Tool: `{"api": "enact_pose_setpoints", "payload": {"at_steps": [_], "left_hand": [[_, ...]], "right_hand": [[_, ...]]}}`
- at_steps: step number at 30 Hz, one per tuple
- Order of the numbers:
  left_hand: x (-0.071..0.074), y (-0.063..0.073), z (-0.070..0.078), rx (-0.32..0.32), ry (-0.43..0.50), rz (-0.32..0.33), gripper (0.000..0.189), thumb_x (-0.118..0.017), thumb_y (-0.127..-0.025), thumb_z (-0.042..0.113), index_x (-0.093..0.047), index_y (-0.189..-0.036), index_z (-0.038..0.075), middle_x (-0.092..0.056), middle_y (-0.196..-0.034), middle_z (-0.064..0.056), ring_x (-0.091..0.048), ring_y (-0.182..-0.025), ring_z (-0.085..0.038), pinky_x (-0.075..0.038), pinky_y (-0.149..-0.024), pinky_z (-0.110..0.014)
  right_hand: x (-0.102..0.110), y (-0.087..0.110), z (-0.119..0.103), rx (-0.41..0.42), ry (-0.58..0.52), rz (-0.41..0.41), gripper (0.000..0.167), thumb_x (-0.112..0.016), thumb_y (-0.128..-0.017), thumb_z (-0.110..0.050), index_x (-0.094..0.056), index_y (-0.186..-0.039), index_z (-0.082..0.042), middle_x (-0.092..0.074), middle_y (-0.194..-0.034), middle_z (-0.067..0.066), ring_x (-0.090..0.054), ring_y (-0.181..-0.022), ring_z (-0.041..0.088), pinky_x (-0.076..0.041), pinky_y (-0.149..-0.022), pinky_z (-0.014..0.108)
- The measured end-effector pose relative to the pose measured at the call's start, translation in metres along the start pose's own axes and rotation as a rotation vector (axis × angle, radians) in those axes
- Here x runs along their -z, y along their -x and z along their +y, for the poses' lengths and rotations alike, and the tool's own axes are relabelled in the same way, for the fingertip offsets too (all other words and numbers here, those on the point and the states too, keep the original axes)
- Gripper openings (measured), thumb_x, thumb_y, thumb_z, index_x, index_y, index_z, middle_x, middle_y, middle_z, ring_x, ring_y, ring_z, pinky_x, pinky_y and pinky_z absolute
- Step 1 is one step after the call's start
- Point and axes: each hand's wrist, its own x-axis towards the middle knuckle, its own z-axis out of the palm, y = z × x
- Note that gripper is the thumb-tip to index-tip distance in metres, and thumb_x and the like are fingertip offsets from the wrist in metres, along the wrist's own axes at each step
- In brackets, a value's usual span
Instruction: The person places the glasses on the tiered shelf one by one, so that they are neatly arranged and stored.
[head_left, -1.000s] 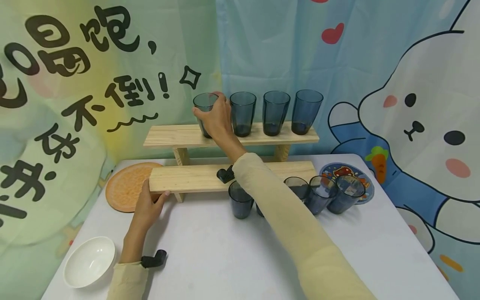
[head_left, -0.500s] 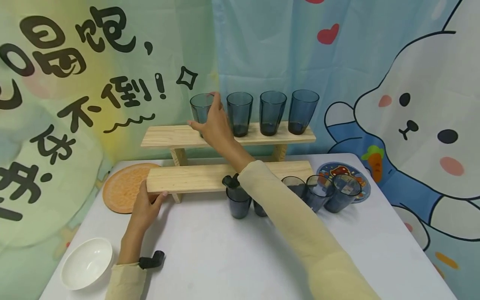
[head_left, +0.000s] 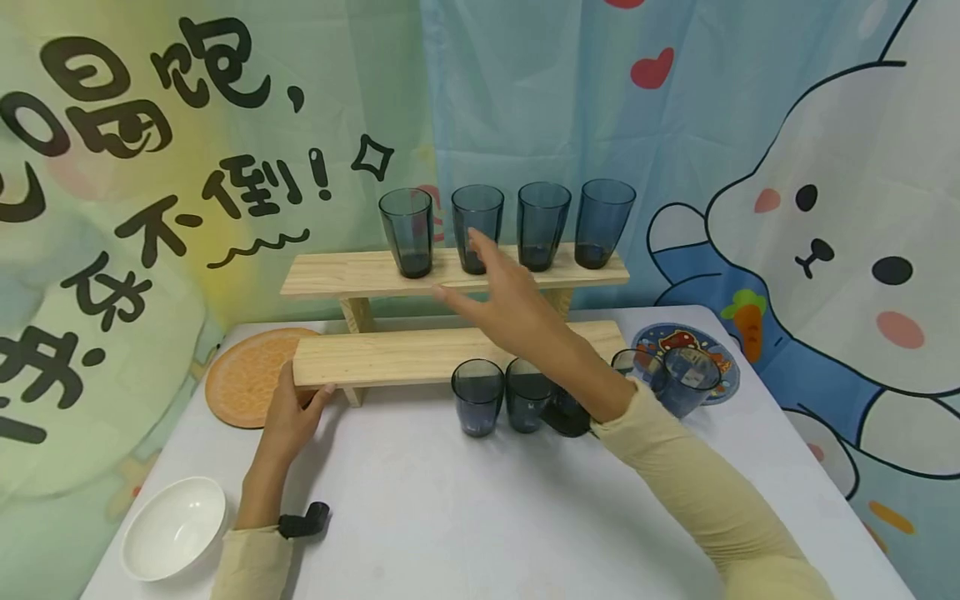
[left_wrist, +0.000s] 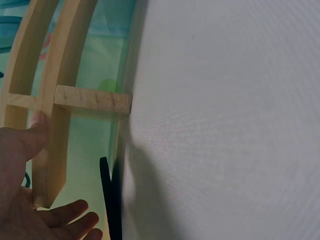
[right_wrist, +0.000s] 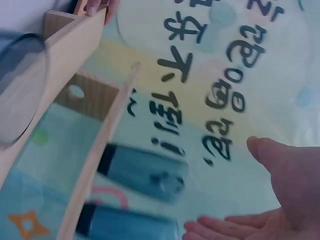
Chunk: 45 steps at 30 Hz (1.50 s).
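My left hand [head_left: 291,417] grips the left end of the lower board of a two-tier wooden shelf [head_left: 375,354]; in the left wrist view my thumb [left_wrist: 37,125] lies against the wood. My right hand [head_left: 517,304] is in the air before the upper board [head_left: 330,271], fingers spread, holding nothing. Several blue-grey drinking glasses stand in a row on that board, among them the leftmost glass [head_left: 408,233] and the rightmost glass [head_left: 603,223]. More glasses stand on the table below, such as the front-left glass [head_left: 477,398]; my right arm hides some of them.
A white bowl [head_left: 174,529] sits at the table's left front. An orange round mat [head_left: 247,379] lies left of the shelf, and a blue patterned plate [head_left: 723,354] lies behind the glasses at right. A printed curtain [head_left: 510,100] hangs behind the white table [head_left: 420,517].
My right hand has let go of the leftmost glass on the upper board and drawn back to the right and toward me. My left hand stays on the shelf end.
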Motion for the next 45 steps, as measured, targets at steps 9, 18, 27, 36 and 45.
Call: {"api": "enact_pose_setpoints", "payload": {"at_steps": [9, 18, 27, 36, 45], "left_hand": [[0.001, 0.001, -0.002, 0.019, -0.028, -0.001, 0.076, -0.061, -0.109, 0.021, -0.014, -0.163, -0.006, -0.036, -0.158, -0.038, -0.038, -0.148, -0.053, -0.032, -0.121, -0.063], [0.000, 0.003, -0.003, 0.029, -0.041, -0.004, 0.079, -0.062, -0.108, 0.021, -0.013, -0.163, -0.007, -0.034, -0.159, -0.038, -0.036, -0.150, -0.053, -0.031, -0.121, -0.063], [0.002, 0.005, -0.004, 0.042, -0.044, 0.004, 0.078, -0.061, -0.109, 0.023, -0.013, -0.163, -0.006, -0.034, -0.159, -0.038, -0.036, -0.149, -0.053, -0.032, -0.121, -0.064], [-0.002, 0.002, -0.002, 0.028, -0.036, 0.004, 0.076, -0.061, -0.109, 0.023, -0.015, -0.163, -0.005, -0.037, -0.157, -0.037, -0.040, -0.147, -0.052, -0.035, -0.118, -0.064], [0.000, 0.000, -0.001, 0.047, -0.071, -0.002, 0.083, -0.062, -0.108, 0.024, -0.009, -0.165, -0.004, -0.031, -0.162, -0.037, -0.030, -0.152, -0.053, -0.027, -0.123, -0.065]], "right_hand": [[0.072, 0.075, 0.077, 0.054, 0.030, 0.358, 0.049, -0.067, -0.104, -0.044, -0.064, -0.146, -0.020, -0.064, -0.147, 0.006, -0.054, -0.143, 0.030, -0.053, -0.104, 0.052], [0.103, 0.138, 0.181, -0.196, 0.055, 0.449, 0.057, -0.066, -0.104, -0.046, -0.059, -0.151, -0.014, -0.056, -0.155, 0.014, -0.048, -0.147, 0.039, -0.041, -0.118, 0.037], [0.080, 0.173, 0.243, -0.333, 0.062, 0.413, 0.090, -0.076, -0.097, -0.047, -0.033, -0.165, -0.007, -0.038, -0.167, 0.022, -0.038, -0.150, 0.051, -0.036, -0.114, 0.058], [0.073, 0.173, 0.267, -0.366, 0.033, 0.388, 0.096, -0.075, -0.097, -0.050, -0.027, -0.167, -0.007, -0.035, -0.165, 0.031, -0.039, -0.148, 0.054, -0.037, -0.113, 0.063], [0.070, 0.170, 0.273, -0.381, 0.044, 0.397, 0.097, -0.078, -0.095, -0.050, -0.031, -0.165, -0.002, -0.040, -0.160, 0.034, -0.043, -0.144, 0.057, -0.041, -0.108, 0.063]]}}
